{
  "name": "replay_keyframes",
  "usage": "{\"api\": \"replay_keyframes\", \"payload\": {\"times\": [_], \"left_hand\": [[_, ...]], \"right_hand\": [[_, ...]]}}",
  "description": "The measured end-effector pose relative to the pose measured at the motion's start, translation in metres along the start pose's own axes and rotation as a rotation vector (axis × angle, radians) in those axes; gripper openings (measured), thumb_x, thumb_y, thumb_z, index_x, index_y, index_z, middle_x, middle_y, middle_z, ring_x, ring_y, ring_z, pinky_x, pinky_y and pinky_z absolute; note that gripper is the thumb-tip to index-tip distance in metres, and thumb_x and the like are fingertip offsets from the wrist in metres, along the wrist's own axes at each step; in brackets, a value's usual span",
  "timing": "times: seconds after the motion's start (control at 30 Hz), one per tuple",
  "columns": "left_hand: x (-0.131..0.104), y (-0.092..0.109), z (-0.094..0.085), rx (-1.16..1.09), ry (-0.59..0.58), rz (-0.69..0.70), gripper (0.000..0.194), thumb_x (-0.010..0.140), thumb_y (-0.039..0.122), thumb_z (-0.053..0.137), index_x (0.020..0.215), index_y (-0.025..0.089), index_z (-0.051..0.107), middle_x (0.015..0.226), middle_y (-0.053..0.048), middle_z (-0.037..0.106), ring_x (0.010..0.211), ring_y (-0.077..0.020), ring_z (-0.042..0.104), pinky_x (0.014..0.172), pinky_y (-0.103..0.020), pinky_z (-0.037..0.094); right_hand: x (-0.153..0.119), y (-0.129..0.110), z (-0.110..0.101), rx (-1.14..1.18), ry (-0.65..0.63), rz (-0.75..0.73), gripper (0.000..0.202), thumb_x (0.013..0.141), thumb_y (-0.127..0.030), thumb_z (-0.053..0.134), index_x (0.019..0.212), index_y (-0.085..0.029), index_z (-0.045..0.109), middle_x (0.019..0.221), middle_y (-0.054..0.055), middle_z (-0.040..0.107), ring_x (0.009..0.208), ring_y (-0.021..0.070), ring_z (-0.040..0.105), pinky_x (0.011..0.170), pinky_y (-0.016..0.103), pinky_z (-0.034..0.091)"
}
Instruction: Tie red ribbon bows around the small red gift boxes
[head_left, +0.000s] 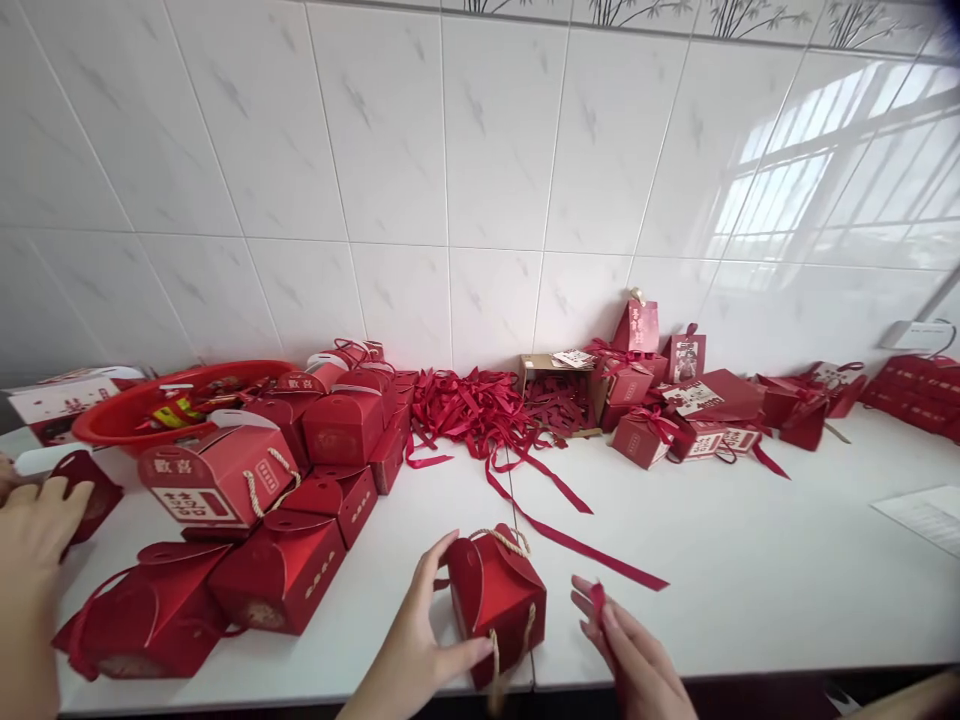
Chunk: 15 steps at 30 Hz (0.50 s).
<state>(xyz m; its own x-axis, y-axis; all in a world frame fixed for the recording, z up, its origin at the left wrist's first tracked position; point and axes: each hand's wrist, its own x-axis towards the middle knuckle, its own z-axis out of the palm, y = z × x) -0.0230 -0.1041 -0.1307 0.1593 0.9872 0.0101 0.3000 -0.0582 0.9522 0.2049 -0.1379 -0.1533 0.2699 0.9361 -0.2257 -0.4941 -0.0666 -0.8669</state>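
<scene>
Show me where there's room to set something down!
The biggest bare patch of white table lies right of the long loose ribbon, left of the paper. A smaller one is between the rope-handled box in front and the red boxes at left. It's crowded around those boxes and the red basin, and by the ribbon pile.

The left hand [422, 636] curves widely; the right hand [637, 648] pinches.
</scene>
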Motion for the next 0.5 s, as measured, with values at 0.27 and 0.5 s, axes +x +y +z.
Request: {"api": "replay_keyframes", "payload": {"times": [0.27, 0.5], "left_hand": [[-0.003, -0.004, 0.010, 0.075, -0.042, 0.055, 0.111, 0.063, 0.029, 0.077, 0.147, 0.033, 0.003, 0.150, -0.012, 0.019, 0.141, -0.0321, 0.015, 0.113, -0.052, 0.016], [0.008, -0.008, 0.019, 0.016, -0.109, 0.093, 0.134, 0.051, 0.034, 0.086, 0.146, 0.035, -0.010, 0.145, -0.015, 0.025, 0.137, -0.0331, 0.024, 0.111, -0.054, 0.018]], "right_hand": [[-0.007, -0.002, 0.016, -0.080, -0.205, 0.042, 0.044, 0.071, -0.052, 0.070, 0.103, -0.021, 0.072, 0.124, 0.008, 0.063, 0.127, 0.0264, 0.045, 0.109, 0.038, 0.032], [-0.016, -0.017, 0.019, -0.197, -0.210, -0.050, 0.041, 0.073, -0.051, 0.068, 0.100, -0.020, 0.073, 0.123, 0.008, 0.063, 0.123, 0.0261, 0.048, 0.104, 0.033, 0.038]]}}
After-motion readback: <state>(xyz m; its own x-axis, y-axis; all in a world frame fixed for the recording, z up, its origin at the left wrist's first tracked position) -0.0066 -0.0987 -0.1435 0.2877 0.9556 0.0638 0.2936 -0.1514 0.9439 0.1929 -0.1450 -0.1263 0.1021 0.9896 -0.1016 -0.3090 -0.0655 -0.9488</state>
